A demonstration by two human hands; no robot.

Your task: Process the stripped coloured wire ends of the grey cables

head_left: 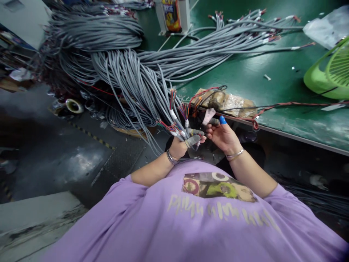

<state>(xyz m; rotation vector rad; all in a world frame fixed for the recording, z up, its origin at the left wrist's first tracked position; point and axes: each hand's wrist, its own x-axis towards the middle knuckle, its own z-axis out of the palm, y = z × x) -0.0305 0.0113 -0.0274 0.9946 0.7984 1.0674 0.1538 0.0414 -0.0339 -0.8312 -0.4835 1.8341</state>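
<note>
My left hand (179, 147) is closed around several grey cables (166, 105), just off the table's front edge. Their stripped ends, with coloured wires (172, 97) and white wraps, stick up and out from the grip. Grey coverings wrap its thumb and a finger. Close beside it, my right hand (224, 139) has its fingers curled in near the left fingertips; whatever they pinch is too small to make out. A blue cover (223, 120) sits on its thumb and a grey one on a finger. A pinkish-white scrap (209, 116) shows just past those fingers.
Big coils of grey cable (109, 32) are heaped at the left, and more cables (218, 45) stretch across the green table (278, 80). A taped wooden block (234, 102) with wires lies at its front edge. A green fan (327, 72) stands at the right.
</note>
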